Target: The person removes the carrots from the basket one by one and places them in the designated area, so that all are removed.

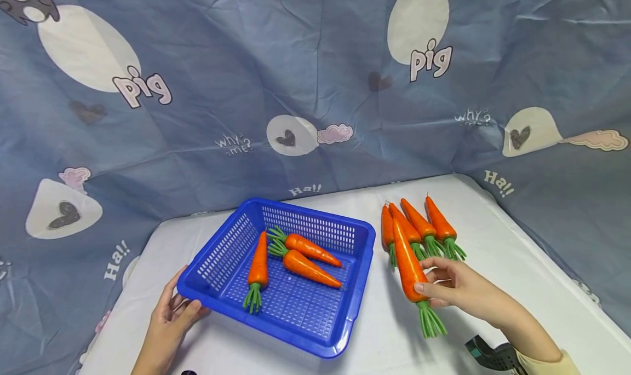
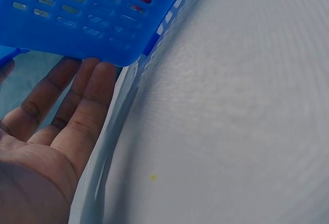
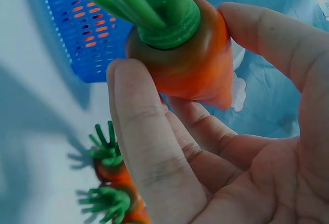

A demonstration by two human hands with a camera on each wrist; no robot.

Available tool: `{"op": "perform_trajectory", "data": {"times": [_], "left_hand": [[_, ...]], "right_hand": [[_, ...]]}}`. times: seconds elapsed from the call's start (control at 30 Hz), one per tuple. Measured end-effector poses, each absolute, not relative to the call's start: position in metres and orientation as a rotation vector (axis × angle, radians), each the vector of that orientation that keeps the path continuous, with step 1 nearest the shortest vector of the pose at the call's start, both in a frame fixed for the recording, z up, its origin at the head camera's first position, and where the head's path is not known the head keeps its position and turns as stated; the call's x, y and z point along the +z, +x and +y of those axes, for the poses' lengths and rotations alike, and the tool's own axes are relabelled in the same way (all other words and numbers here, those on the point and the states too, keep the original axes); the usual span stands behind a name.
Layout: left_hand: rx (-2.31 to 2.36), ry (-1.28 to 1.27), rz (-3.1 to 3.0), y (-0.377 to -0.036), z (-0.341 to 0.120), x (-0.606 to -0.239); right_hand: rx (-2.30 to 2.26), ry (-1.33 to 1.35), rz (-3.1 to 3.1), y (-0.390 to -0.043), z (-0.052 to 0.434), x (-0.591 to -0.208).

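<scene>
Right hand (image 1: 460,287) pinches carrot (image 1: 408,263) — left hand (image 1: 170,315) steadies basket (image 1: 362,254).

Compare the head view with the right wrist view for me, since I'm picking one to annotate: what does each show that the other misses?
Only the head view shows the left hand touching the corner of the blue basket, the three carrots in the basket, and the full row of four carrots on the table. Only the right wrist view shows the grip closely: thumb and fingers pinch the held carrot just below its green top. Both show the right hand, that carrot, the basket and some carrots lying on the table.
</scene>
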State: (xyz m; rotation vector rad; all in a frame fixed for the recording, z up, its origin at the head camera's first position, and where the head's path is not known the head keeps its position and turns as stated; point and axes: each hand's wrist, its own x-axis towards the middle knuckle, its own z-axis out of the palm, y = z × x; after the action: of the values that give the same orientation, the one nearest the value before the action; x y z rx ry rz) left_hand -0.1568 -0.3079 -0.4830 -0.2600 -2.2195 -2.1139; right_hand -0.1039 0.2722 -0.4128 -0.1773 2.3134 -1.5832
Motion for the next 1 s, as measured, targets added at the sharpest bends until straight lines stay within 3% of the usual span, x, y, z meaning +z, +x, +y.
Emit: {"op": "perform_trajectory", "data": {"times": [1.0], "left_hand": [[-2.134,-0.304,-2.19,-0.158,-0.309,-0.486]], "right_hand": [[-1.54,-0.13,2.153,-0.078,0.292,-0.458]]}}
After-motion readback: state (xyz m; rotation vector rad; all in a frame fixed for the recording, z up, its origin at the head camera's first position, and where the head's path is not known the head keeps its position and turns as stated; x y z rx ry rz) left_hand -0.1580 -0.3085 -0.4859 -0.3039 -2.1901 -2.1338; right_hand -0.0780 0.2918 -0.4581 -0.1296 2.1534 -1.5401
